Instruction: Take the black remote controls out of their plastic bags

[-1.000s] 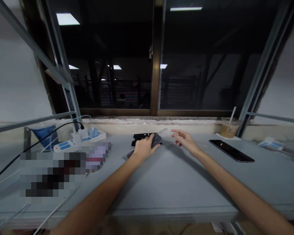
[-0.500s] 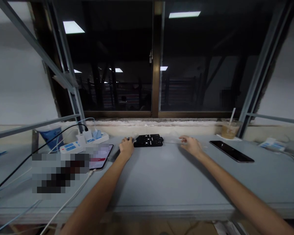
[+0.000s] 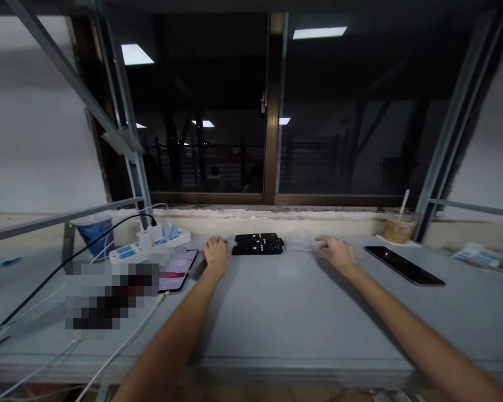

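Observation:
Two black remote controls (image 3: 257, 244) lie side by side at the far edge of the grey table (image 3: 276, 312), below the window. My left hand (image 3: 217, 254) rests on the table just left of them, apart from them; its knuckles face me and its fingers curl out of sight. My right hand (image 3: 337, 251) lies to the right of the remotes, fingers stretched out low and pointing left. Its fingertips are at a thin clear plastic wrapper (image 3: 302, 243) that is hard to make out.
A lit phone (image 3: 176, 270) lies left of my left hand, beside a white power strip (image 3: 148, 245) with plugs and cables. At the far left is a blue cup (image 3: 93, 230). A dark phone (image 3: 404, 266) and an iced drink with a straw (image 3: 398, 226) sit right.
A second ago my left hand was on a remote; it let go and moved left onto the table. My right hand sank lower to the table. The camera tilted slightly.

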`<state>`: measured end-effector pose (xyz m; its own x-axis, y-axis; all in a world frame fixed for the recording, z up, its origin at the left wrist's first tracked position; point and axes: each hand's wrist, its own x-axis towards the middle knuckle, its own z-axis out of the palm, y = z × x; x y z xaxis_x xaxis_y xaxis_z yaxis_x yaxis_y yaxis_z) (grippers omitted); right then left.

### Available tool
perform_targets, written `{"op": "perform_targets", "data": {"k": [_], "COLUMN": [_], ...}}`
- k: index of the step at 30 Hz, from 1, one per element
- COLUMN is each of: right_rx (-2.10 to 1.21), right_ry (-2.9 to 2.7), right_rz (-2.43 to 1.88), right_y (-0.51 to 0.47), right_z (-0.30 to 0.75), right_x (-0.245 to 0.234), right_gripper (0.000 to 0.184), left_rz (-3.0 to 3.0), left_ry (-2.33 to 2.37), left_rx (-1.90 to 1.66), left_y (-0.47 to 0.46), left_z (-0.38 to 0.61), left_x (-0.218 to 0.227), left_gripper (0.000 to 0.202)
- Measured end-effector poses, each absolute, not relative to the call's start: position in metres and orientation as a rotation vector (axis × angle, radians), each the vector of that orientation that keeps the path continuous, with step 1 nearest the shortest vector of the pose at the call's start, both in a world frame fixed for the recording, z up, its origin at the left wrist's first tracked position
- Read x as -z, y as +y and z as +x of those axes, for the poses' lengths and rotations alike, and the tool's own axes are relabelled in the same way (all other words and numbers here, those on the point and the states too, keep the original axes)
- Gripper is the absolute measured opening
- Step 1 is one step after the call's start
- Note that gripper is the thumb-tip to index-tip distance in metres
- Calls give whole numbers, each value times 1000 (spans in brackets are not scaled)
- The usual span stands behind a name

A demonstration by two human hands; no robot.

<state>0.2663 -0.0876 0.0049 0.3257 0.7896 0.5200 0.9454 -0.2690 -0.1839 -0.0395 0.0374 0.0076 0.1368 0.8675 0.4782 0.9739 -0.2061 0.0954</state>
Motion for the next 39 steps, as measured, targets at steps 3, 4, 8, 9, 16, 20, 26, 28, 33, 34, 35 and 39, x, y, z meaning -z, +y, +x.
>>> {"op": "perform_targets", "data": {"k": [3, 4, 8, 9, 16, 20, 26, 28, 33, 34, 35, 39], "right_rx": [507, 535, 540, 498, -292, -449, -462, -548, -620, -635, -659, -862], "right_ry": [-1403, -1361, -1329, -1352, -1967, -2029, -2065, -2134, -2200, -2197, -2191, -1956], "right_rz": [-2059, -1993, -1605, -1518, -1313, -1317, -1330, -1320, -1285, -1276, -1262, -1233], "right_y": [-91, -92, -92, -92, -97, -103, -106, -106, -103, -103, -102, -98], "right_z": [268, 268, 260, 254, 192, 185, 209, 212, 195, 190, 184, 171], "right_x": [-11, -14, -26, -28, -22, -23, -33, -30, -18, -16, -14, -4], "right_gripper": [29, 29, 28, 27, 17, 21, 20, 19, 25, 29, 33, 45], "left_rz": [-2191, -2243, -2593, -2652, -2756, -2794, -2835, -2928, -3073, -3068, -3059, -2955], "left_ry": [-1703, -1618, -1110, -1028, -1116, -1132, -1031, -1028, -1078, -1081, -1085, -1137], "left_rx": [713, 737, 745, 725, 677, 730, 745, 757, 985, 1052, 1115, 1364], "left_y": [34, 32, 24, 22, 28, 35, 31, 31, 39, 41, 41, 36], "left_z": [-34, -32, -19, -17, -21, -25, -24, -22, -21, -22, -23, -30], "left_x": [-13, -15, -14, -13, -4, -6, -13, -14, -16, -19, -23, -42], "left_gripper": [39, 39, 36, 38, 50, 40, 27, 29, 51, 52, 51, 46]}}
